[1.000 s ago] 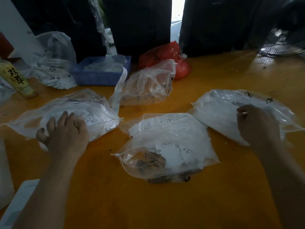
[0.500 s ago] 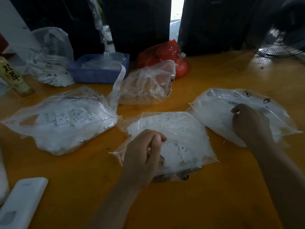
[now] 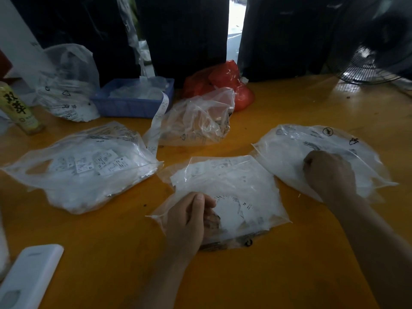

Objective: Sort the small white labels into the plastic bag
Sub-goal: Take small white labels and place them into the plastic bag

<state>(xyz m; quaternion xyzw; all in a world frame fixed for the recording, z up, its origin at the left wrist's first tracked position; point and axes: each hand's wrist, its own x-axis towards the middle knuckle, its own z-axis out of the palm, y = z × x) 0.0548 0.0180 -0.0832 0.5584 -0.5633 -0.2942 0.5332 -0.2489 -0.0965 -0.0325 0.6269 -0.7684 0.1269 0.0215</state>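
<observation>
Clear plastic bags of white labels lie on the table (image 3: 289,103): left hand (image 3: 189,224) reaches into the middle bag (image 3: 223,192), fingers hidden; right hand (image 3: 330,172) is curled on the right bag (image 3: 289,157), grip unclear.

Small garment packing or sorting workshop. Orange worktop (image 3: 289,275) crowded with clear plastic bags (image 3: 84,166) stuffed with white size labels (image 3: 83,166) marked XL. Strip of printed labels (image 3: 157,123) trails from blue plastic tray (image 3: 131,105). Dark garments (image 3: 182,34) hang behind. Standing fan (image 3: 374,52) at far right. Dim, makeshift, no shop display.
</observation>
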